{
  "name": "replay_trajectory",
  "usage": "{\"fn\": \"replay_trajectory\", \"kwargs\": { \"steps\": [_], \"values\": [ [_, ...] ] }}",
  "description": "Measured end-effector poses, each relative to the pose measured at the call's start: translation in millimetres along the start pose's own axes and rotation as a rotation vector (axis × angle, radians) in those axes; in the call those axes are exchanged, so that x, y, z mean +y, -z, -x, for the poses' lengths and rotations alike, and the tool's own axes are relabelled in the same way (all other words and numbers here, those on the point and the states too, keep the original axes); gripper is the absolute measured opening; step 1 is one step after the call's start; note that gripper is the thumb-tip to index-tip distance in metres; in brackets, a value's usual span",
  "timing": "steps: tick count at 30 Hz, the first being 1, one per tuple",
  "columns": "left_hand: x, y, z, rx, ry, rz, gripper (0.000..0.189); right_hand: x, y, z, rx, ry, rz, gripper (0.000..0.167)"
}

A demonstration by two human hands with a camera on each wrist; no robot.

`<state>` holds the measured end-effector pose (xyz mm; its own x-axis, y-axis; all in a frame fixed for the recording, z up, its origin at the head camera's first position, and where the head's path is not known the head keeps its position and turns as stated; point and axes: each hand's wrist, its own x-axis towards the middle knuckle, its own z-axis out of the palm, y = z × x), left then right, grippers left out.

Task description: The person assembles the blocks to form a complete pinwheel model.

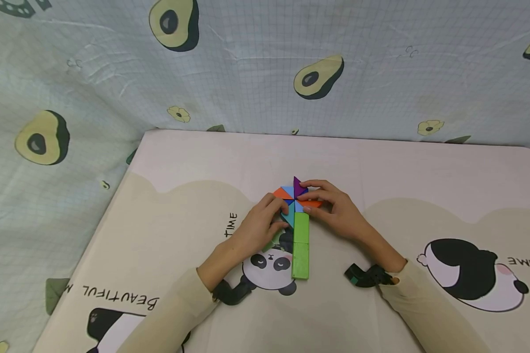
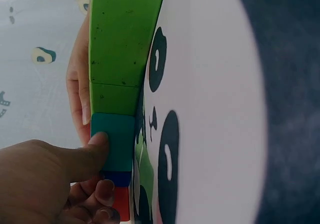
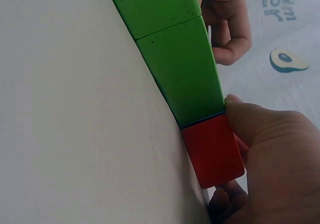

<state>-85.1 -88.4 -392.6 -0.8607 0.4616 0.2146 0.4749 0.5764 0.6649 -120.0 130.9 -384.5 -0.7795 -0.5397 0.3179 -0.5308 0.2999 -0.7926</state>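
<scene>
Triangular blocks form a pinwheel on the table: purple (image 1: 298,188), light blue (image 1: 288,189), orange and dark blue among them. My left hand (image 1: 259,224) pinches the teal triangular block (image 2: 120,140) at the pinwheel's near left, thumb on its side face and fingers curled beyond. From the other side, my right hand (image 1: 337,210) grips the right-hand orange triangular block (image 3: 215,151), its thumb by the corner and other fingertips at the purple and dark blue pieces. Two green blocks (image 1: 301,245) stand end to end below the pinwheel, like a stem.
The table (image 1: 362,171) has a cover printed with pandas and lettering; one panda face (image 1: 269,269) lies left of the green blocks. Behind the far edge hangs a cloth (image 1: 247,63) with avocado prints. Black wrist cameras (image 1: 364,276) sit low over the table.
</scene>
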Motion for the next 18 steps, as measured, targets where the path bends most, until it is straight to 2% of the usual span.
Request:
{"fn": "replay_trajectory", "kwargs": {
  "steps": [6, 10, 14, 18],
  "values": [
    [-0.6, 0.3, -0.5, -0.025, 0.010, -0.012, 0.021, 29.4, -6.0, 3.2, 0.006, 0.008, 0.007, 0.024],
    [-0.6, 3.0, 0.6, -0.026, 0.013, -0.003, 0.025, 37.8, -6.7, 3.7, -0.002, 0.016, 0.005, 0.024],
    [-1.8, 9.3, 1.8, 0.005, 0.001, 0.036, 0.030, 39.0, -6.3, 4.3, -0.007, 0.024, -0.004, 0.024],
    [-5.8, 15.4, 0.0, 0.077, 0.007, 0.041, 0.029, 38.0, -6.1, 4.6, -0.010, 0.020, 0.002, 0.024]
  ]
}}
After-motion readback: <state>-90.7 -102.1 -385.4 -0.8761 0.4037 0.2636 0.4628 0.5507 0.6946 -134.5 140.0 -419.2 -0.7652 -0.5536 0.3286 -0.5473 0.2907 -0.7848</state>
